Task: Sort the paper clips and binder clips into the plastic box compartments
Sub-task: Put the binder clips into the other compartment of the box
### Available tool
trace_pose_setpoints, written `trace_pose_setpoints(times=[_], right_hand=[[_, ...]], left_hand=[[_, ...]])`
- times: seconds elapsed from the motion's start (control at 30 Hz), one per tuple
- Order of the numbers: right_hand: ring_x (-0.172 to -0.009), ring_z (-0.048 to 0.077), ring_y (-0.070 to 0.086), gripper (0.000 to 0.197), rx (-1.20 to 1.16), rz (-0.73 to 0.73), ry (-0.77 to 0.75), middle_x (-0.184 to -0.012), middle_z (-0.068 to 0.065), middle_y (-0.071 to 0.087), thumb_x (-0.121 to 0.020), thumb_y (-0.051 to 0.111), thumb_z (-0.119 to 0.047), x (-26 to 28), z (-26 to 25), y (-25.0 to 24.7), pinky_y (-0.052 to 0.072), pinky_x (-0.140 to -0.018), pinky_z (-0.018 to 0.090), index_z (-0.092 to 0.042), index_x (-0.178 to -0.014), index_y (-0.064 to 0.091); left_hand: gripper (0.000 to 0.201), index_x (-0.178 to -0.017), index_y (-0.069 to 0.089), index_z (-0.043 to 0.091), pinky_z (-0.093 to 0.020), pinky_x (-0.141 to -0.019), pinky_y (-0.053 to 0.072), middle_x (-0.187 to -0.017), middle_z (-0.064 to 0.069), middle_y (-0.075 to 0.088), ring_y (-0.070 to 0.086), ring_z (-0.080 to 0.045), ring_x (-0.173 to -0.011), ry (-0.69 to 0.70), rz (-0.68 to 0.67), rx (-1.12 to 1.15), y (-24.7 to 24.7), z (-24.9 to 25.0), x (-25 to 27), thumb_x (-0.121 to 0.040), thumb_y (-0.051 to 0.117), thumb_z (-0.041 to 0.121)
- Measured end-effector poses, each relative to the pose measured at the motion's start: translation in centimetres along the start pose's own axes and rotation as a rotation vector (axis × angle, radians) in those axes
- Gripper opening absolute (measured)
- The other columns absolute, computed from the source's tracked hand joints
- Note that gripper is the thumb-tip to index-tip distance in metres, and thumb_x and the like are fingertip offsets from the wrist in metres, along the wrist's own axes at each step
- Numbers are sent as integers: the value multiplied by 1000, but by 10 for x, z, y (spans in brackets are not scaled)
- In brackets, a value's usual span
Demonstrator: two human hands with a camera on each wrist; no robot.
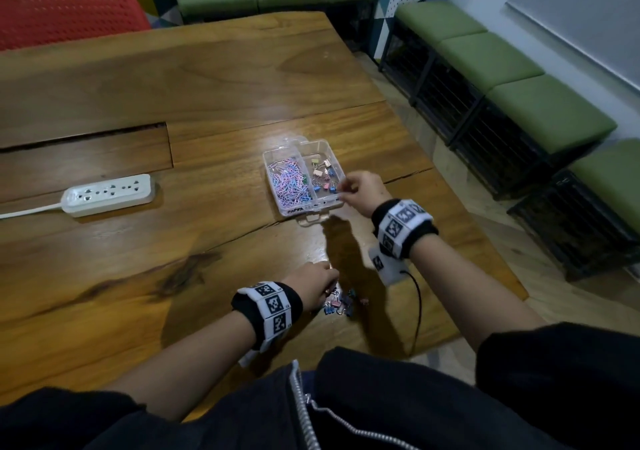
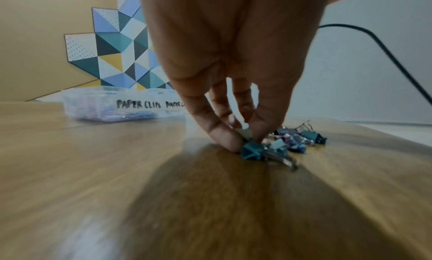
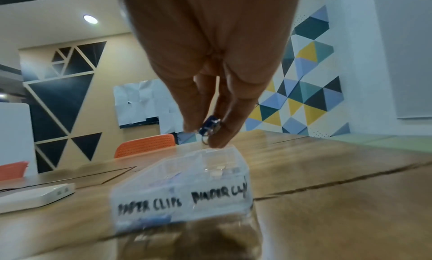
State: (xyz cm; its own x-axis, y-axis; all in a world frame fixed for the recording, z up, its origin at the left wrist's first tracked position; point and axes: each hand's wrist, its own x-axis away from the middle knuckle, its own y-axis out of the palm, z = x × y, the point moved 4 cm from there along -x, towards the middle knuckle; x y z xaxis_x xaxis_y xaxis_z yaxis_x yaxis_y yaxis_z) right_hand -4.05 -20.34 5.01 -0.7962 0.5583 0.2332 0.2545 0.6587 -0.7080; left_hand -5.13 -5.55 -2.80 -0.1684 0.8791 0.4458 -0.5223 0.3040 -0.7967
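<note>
A clear plastic box (image 1: 304, 207) sits mid-table with two labelled compartments. Its left compartment holds a heap of pink and blue paper clips (image 1: 289, 181); the right one holds several binder clips (image 1: 323, 176). My right hand (image 1: 346, 188) hovers over the right compartment and pinches a blue binder clip (image 3: 208, 124) between thumb and fingers. Nearer me, a small pile of binder clips (image 1: 341, 302) lies on the wood. My left hand (image 1: 327, 285) reaches down into that pile, its fingertips (image 2: 228, 140) pinching a pale clip (image 2: 245, 133) beside a teal one (image 2: 251, 151).
A white power strip (image 1: 109, 194) with its cord lies left on the wooden table (image 1: 173, 103). A black cable (image 1: 417, 307) runs from my right wristband. A red chair (image 1: 65, 10) stands at the far side; green benches (image 1: 519, 79) line the wall on the right.
</note>
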Motion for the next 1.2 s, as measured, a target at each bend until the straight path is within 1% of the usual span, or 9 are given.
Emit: trace_pose_setpoints(times=[0.1,0.23,0.43,0.57,0.73,0.83,0.93,1.07,1.2], right_hand=[[-105,20,57,18,-58,63,4,-124,11,57,-87,53,-5,-18,-10,-6,44,-81,21,-4,-103,61],[-109,20,56,22,-147,67,12,-121,11,58,-89,48,-4,-9,0,-6,43,-83,21,-4,-108,58],[-97,14,49,41,-64,-183,154,-123,9,51,-80,59,-3,55,54,16,44,-68,15,-12,-119,50],[-116,23,43,74,89,-348,244,-131,3,39,-64,77,-16,101,84,46,45,-97,42,-32,-127,40],[-122,22,33,61,266,-341,58,-131,4,33,-70,73,-17,117,79,67,37,-105,39,-29,-123,46],[-116,21,39,41,292,-325,-17,-124,4,39,-75,68,-12,112,77,71,41,-102,36,-22,-114,55],[-110,20,45,29,272,-295,-44,-118,4,45,-78,63,-6,105,76,71,40,-98,25,-14,-106,61],[-105,22,50,20,291,-292,-72,-111,7,52,-80,59,-3,101,74,71,40,-88,23,-8,-99,64],[-105,21,52,21,282,-321,-50,-111,6,54,-81,59,-5,99,73,68,43,-91,24,-8,-101,64]], left_hand=[[43,-126,46,17,-31,-90,48,-124,-7,48,52,-24,-109,-31,-14,56,-1,-5,6,-85,55,7],[28,-113,56,12,-31,-88,47,-120,-8,47,52,-25,-107,-73,-44,6,-2,-12,8,-86,54,10],[17,-102,62,6,-12,-57,39,-86,1,52,50,-9,-75,-162,33,317,-15,-19,1,-85,56,7],[3,-85,59,10,-15,-56,43,-75,5,52,50,-5,-65,-257,159,750,-52,-23,-15,-84,58,7],[23,-106,59,-5,-28,-62,55,-71,-3,57,56,-13,-60,-361,507,1143,-109,-37,-56,-85,57,2],[36,-123,50,-5,-26,-58,50,-71,-4,54,52,-15,-60,-352,534,1087,-126,-38,-73,-88,48,4],[54,-140,32,5,-25,-62,44,-102,-13,56,52,-18,-75,-295,382,1063,-123,-28,-69,-88,44,-3],[37,-121,51,10,-16,-50,45,-124,-13,53,49,-6,-67,-197,338,696,-96,-18,-35,-85,55,1],[42,-117,52,19,-21,-82,47,-126,-4,49,50,-13,-101,-49,-41,217,-36,-13,4,-78,67,15]])
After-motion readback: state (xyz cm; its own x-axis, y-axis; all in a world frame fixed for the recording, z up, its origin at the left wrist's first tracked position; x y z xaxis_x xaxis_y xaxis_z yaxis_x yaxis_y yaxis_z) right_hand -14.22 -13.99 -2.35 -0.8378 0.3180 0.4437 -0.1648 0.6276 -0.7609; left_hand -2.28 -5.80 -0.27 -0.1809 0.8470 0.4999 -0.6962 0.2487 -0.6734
